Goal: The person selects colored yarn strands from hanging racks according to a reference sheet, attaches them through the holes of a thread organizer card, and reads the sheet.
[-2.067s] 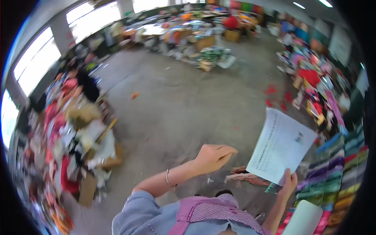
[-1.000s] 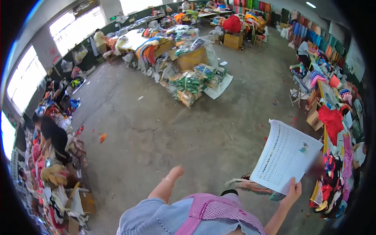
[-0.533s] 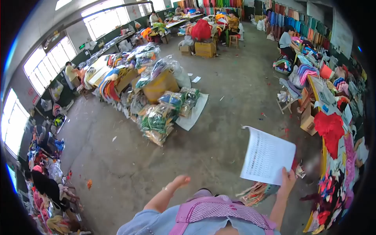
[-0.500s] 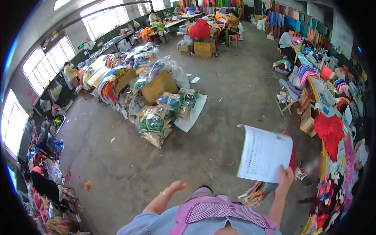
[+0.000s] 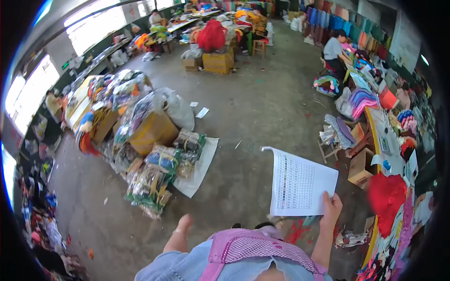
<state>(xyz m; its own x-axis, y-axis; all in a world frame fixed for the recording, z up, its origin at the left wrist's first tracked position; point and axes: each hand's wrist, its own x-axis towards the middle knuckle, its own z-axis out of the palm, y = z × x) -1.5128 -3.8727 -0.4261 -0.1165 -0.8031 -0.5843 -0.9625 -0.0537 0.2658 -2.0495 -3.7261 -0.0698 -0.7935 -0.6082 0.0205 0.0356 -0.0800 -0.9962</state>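
Note:
My right hand (image 5: 331, 208) grips the lower right edge of a white sheet of paper (image 5: 300, 182), thumb on its front. A printed table of rows and columns covers much of the sheet, and its top left corner curls. Just under the sheet's lower edge shows a bit of teal material (image 5: 309, 220); whether my hand holds it too I cannot tell. My left hand (image 5: 184, 223) hangs low beside my body, touching nothing visible, its fingers blurred. I wear a pink checked apron (image 5: 253, 246) over light blue clothing.
Plastic-wrapped bundles (image 5: 149, 180) and a large carton (image 5: 157, 133) stand on the floor to the left. On the right runs a long table (image 5: 375, 124) with textiles and a red pile (image 5: 386, 199). A seated person (image 5: 333, 51) works there. An open cardboard box (image 5: 361, 167) is beside it.
My view has moved forward and turned slightly right; the wrapped bundles now sit further left. The sheet has tilted so its printed table shows more clearly. My left hand has swung lower and left.

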